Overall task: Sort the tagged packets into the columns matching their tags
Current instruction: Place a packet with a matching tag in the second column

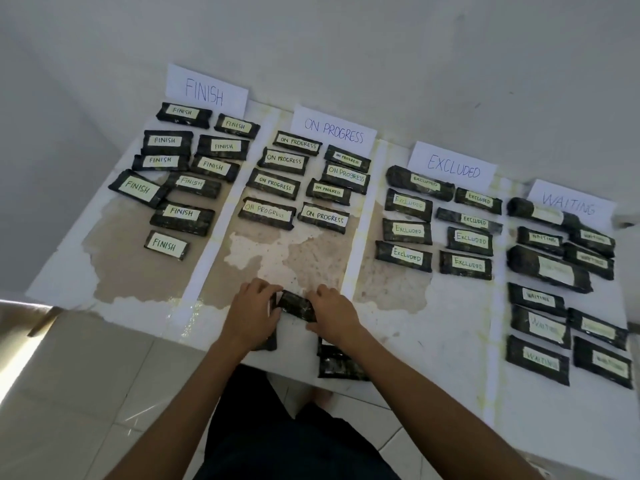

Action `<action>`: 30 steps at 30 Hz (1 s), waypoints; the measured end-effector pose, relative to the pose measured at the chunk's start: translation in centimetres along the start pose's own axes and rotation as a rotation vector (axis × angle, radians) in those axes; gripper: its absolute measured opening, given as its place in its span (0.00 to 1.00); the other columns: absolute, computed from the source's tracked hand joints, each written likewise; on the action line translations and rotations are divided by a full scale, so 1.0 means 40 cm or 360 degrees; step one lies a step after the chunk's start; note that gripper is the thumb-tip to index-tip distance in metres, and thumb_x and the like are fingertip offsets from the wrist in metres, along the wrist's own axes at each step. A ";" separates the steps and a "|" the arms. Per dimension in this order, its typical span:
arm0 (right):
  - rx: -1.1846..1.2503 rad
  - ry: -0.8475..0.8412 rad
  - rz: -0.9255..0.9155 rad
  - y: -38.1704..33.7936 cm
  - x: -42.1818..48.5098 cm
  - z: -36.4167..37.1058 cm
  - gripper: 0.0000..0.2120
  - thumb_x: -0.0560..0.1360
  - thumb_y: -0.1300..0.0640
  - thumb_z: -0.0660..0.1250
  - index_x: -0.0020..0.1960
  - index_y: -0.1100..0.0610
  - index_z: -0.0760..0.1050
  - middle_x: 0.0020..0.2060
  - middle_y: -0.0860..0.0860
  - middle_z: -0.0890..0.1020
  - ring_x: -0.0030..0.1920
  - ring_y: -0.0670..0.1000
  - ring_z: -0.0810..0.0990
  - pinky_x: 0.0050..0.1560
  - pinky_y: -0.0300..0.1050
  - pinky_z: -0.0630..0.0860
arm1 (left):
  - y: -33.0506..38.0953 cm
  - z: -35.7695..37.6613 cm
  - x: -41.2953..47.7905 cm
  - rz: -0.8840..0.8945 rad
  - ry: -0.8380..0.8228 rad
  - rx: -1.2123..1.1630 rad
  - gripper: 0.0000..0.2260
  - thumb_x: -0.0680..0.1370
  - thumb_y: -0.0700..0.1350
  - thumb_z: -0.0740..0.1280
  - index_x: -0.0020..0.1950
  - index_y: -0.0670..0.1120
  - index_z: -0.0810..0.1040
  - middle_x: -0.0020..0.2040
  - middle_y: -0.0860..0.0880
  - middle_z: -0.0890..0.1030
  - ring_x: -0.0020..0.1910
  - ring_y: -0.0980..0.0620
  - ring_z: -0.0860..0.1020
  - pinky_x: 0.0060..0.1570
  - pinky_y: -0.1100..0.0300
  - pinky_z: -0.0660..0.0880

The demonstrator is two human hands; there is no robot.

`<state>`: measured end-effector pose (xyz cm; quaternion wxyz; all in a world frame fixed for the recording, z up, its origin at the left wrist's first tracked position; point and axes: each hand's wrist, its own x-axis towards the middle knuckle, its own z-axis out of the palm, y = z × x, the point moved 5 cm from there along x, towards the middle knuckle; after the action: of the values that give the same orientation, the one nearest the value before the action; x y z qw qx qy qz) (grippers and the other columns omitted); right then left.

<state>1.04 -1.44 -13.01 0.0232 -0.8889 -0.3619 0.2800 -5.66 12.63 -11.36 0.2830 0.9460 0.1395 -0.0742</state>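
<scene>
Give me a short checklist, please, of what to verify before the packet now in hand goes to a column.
1. Packet held by both the left hand and right hand: ok.
2. Its tag readable: not ok, no tag shows.
3. Column signs legible, e.g. ON PROGRESS sign: ok.
4. Free space in that column on the table: ok.
5. Unsorted packets remaining near the front edge: ok, their tags cannot be read.

On the worn white worktop (433, 327), four paper column signs run from upper left to right: FINISH sign (206, 90), ON PROGRESS sign (333, 129), EXCLUDED sign (453, 165), WAITING sign (569, 202). Below each lie its tagged dark packets; an untagged-side packet (298, 305) sits lower centre.
</scene>
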 end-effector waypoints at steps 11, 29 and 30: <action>0.2070 -0.0031 0.0337 0.051 -0.097 -0.088 0.09 0.77 0.65 0.62 0.57 0.58 0.72 0.43 0.54 0.84 0.40 0.53 0.82 0.44 0.50 0.79 | 0.096 0.006 -0.083 -0.0280 0.0010 -0.0514 0.22 0.75 0.44 0.68 0.68 0.46 0.70 0.62 0.46 0.73 0.62 0.49 0.71 0.61 0.57 0.67; 0.2358 0.0336 0.0498 0.073 -0.187 -0.070 0.11 0.69 0.61 0.75 0.49 0.61 0.77 0.46 0.57 0.84 0.44 0.53 0.85 0.45 0.47 0.82 | 0.255 0.033 -0.106 0.0086 0.0232 -0.0166 0.25 0.73 0.51 0.69 0.68 0.47 0.69 0.52 0.47 0.73 0.50 0.48 0.72 0.49 0.54 0.73; 0.2373 0.0332 0.0484 0.072 -0.187 -0.072 0.11 0.70 0.61 0.74 0.49 0.62 0.77 0.46 0.57 0.84 0.44 0.53 0.85 0.44 0.46 0.82 | 0.251 0.032 -0.099 0.0081 0.0219 -0.0146 0.24 0.73 0.49 0.69 0.67 0.47 0.69 0.52 0.46 0.73 0.50 0.46 0.72 0.48 0.54 0.73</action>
<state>0.00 -7.98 -7.68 0.6117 -0.6999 0.0529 0.3649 -6.42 3.00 -6.39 0.3175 0.9382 0.1377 0.0045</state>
